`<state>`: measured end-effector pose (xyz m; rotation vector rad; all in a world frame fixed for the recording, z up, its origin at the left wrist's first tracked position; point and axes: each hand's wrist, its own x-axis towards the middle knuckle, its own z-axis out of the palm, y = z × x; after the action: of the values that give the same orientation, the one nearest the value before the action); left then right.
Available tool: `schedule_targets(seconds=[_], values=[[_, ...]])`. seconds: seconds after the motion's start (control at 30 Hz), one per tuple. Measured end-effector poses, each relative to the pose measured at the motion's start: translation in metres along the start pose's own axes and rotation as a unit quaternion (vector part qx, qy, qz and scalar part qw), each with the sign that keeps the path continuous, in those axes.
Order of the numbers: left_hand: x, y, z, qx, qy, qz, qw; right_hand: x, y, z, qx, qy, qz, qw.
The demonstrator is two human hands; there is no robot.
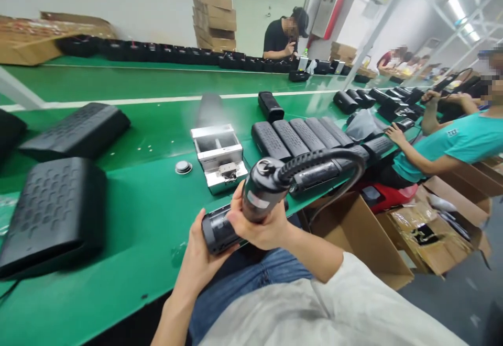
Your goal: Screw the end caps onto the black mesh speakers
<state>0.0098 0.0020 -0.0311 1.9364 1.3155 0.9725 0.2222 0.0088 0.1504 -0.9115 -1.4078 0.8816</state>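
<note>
My left hand (pixel 202 254) is wrapped round the left end of a black casing (pixel 220 229), held just over the table's front edge. My right hand (pixel 263 225) grips an upright black power tool (pixel 261 194) with a ribbed cable leaving its top. The tool stands over the casing, its lower end hidden by my fingers. Just beyond sits a silver metal fixture (pixel 220 157) with an open frame. A small round metal part (pixel 183 167) lies left of the fixture.
Large black housings (pixel 55 215) stand at the left. A row of dimpled black housings (pixel 293 137) lies right of the fixture. Cardboard boxes (pixel 353 236) sit below the table's right edge. A person in a teal shirt (pixel 451 142) works at the right, another person (pixel 281 37) across the table.
</note>
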Motion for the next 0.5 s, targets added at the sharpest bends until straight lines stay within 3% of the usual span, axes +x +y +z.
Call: schedule_targets(seconds=[0.17,0.3,0.4,0.5], values=[[-0.002,0.014,0.002,-0.017,-0.019,0.01,1.0,-0.007,-0.009,-0.006,0.071,-0.032,-0.009,0.997],[-0.002,0.016,0.003,-0.021,-0.015,0.03,0.999,0.019,-0.037,-0.016,0.118,-0.057,-0.074,0.989],[-0.003,0.016,0.004,-0.02,-0.01,0.043,0.999,0.059,-0.052,-0.014,0.129,0.023,-0.172,0.976],[-0.004,0.016,0.006,-0.023,-0.005,0.056,0.998,0.107,-0.036,-0.006,0.108,0.112,-0.248,0.956]])
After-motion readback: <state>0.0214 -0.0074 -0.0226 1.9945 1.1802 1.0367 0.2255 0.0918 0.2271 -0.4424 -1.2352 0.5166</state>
